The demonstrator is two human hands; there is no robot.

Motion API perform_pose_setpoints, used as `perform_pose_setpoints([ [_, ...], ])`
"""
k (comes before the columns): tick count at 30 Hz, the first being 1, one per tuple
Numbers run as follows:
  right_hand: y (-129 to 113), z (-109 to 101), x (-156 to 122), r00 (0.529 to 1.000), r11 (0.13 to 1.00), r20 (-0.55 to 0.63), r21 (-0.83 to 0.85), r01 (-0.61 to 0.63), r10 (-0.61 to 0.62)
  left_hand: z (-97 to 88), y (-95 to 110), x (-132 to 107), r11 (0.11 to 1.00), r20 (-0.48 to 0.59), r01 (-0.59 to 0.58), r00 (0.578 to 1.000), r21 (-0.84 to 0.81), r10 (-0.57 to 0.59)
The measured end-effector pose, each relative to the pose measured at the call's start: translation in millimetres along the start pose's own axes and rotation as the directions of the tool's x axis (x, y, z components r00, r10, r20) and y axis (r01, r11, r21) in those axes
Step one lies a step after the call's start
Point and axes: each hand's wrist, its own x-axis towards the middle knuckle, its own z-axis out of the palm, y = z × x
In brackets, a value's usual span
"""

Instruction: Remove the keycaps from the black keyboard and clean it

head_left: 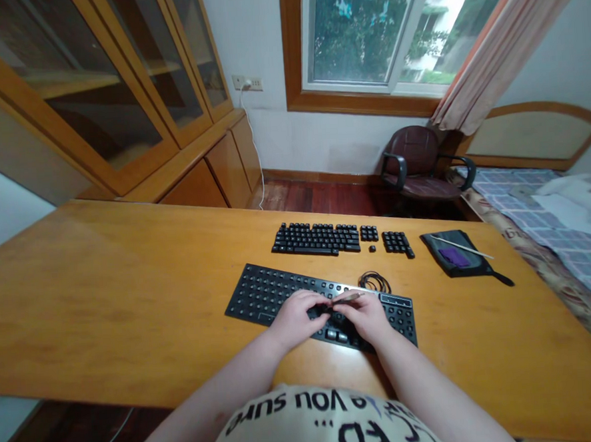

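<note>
A black keyboard base (260,293) with its keycaps removed lies on the wooden desk (129,291) in front of me. Both hands rest on its middle. My left hand (296,317) is curled, its fingers pressing on the base. My right hand (366,317) is closed on a thin brown stick-like tool (345,298) that points left across the base. The removed keycaps (321,238) are laid out in keyboard order farther back on the desk.
A coiled black cable (374,282) lies just behind the keyboard base. A black tray (461,261) with a purple cloth and a thin stick sits at the right. An office chair (422,166), a bed at far right and wooden cabinets (133,111) surround the desk.
</note>
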Motion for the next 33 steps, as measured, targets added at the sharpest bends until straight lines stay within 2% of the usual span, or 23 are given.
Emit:
perform_pose_setpoints([
  [6,-3.4,1.2,0.5,0.992,0.998,0.119,0.055,-0.033,0.026,1.8,-2.3,0.7,0.999,0.061,-0.046,0.997,0.001,0.046],
  [9,-4.7,5.1,0.0,0.995,0.996,0.09,0.081,-0.044,0.037,1.7,-2.2,1.3,0.998,0.044,-0.038,0.998,-0.057,0.041],
  [12,-4.2,8.0,-0.6,0.999,0.989,0.005,0.141,-0.05,0.05,0.3,-1.3,2.5,0.981,-0.004,0.066,0.998,-0.181,-0.068],
  [16,-3.2,9.1,-1.6,0.994,0.958,0.007,0.267,-0.106,0.108,0.5,-1.3,4.4,0.875,0.026,0.201,0.977,-0.44,-0.212],
  [18,-2.4,8.7,-2.2,0.996,0.953,-0.01,0.293,-0.078,0.085,1.8,-2.3,5.3,0.818,0.043,0.249,0.963,-0.518,-0.266],
  [21,-0.9,6.7,-2.7,0.996,0.958,-0.087,0.285,0.029,-0.004,2.6,-4.2,6.2,0.801,-0.015,0.293,0.936,-0.522,-0.352],
  [23,-0.4,4.7,-2.9,0.988,0.973,-0.137,0.211,0.096,-0.068,1.8,-4.9,5.9,0.824,-0.074,0.303,0.921,-0.48,-0.382],
  [25,-1.3,3.3,-3.1,0.978,0.986,-0.134,0.029,0.164,-0.158,1.0,-4.6,5.0,0.861,-0.104,0.301,0.923,-0.411,-0.372],
  [27,-3.3,3.5,-3.6,0.967,0.956,-0.038,-0.163,0.245,-0.254,2.0,-3.8,3.7,0.879,-0.106,0.3,0.927,-0.369,-0.361],
  [30,-5.3,7.2,-3.9,0.936,0.892,0.14,-0.286,0.351,-0.324,7.3,-3.3,1.8,0.837,-0.058,0.333,0.917,-0.433,-0.395],
  [33,-3.2,12.0,-3.6,0.93,0.866,0.162,-0.34,0.367,-0.331,12.8,-3.7,0.9,0.81,-0.011,0.357,0.913,-0.465,-0.409],
])
